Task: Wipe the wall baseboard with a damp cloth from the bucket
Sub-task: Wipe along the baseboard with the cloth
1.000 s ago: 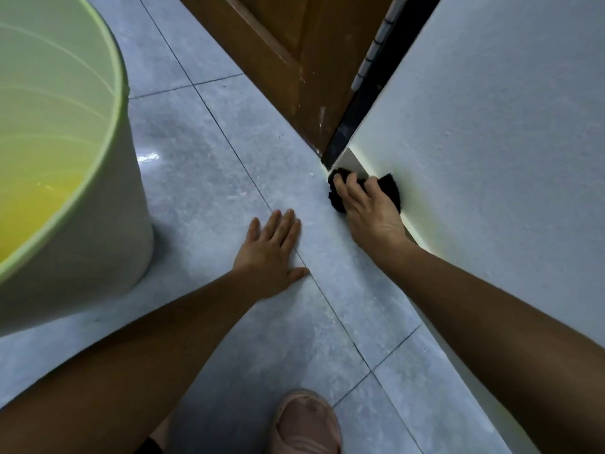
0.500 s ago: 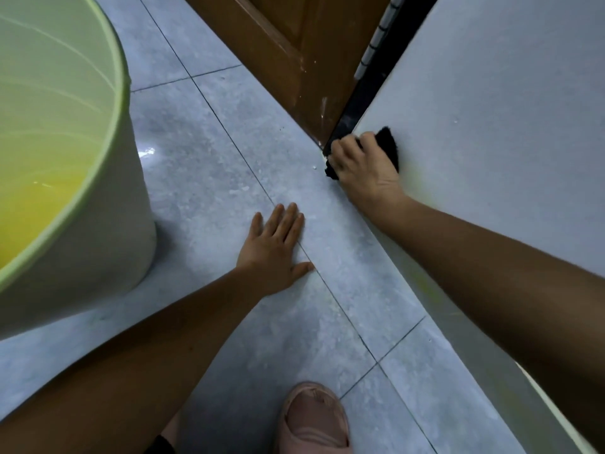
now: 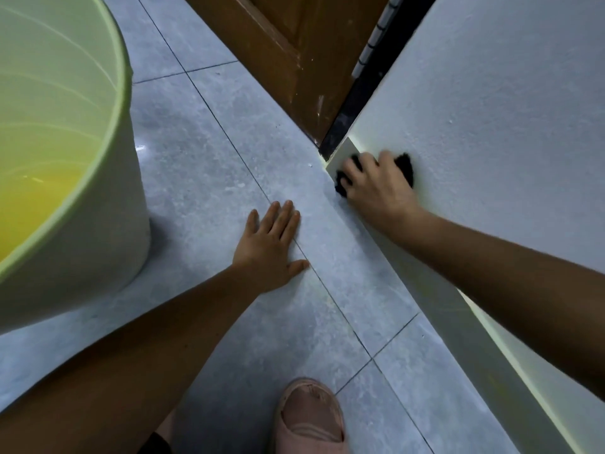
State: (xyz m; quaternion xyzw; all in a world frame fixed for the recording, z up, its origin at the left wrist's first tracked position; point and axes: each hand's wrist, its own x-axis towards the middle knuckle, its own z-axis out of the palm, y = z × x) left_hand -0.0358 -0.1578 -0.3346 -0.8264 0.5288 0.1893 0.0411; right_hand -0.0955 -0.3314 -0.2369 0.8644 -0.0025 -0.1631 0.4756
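The left hand lies flat in the middle of the frame, palm down. Its fingers are straight and close together, and the thumb sticks out to the side. The left arm comes up from the lower left. The right hand is right of the middle, fingers curled and pressing down. The right arm comes in from the right edge.

Smooth plastic bucket; matt, speckled stone-look floor tiles; scuffed wood door; fuzzy black cloth; grainy wall.

Black cloth, pale green bucket, mottled grey floor tiles, brown door
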